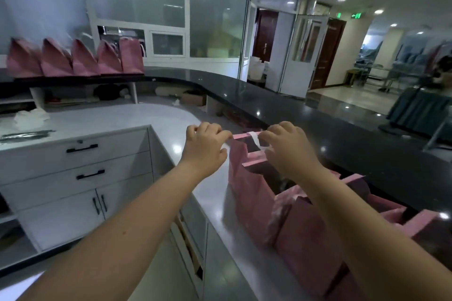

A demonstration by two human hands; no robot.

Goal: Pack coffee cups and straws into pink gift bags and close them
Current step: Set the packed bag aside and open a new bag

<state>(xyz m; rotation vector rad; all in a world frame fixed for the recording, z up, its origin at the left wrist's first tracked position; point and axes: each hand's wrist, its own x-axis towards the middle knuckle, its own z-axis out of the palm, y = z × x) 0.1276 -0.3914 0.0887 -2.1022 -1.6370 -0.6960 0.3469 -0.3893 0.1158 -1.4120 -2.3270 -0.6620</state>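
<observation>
The bag [252, 198] stands open just below the fingers, its mouth's long axis running hand to hand. The left hand [205, 144] pinches the rim's left end and the right hand [286, 149] the right end by the ribbon [254, 140], fingers curled narrow, both equally near. The black counter [342, 129] rises just beyond the fingertips, open bags [305, 239] crowd the right wrist, and leftward looks freest

On worktop [212, 200]: bag [252, 198], drawers [80, 161] left; bag row [73, 60] on ledge [171, 75] behind.
</observation>
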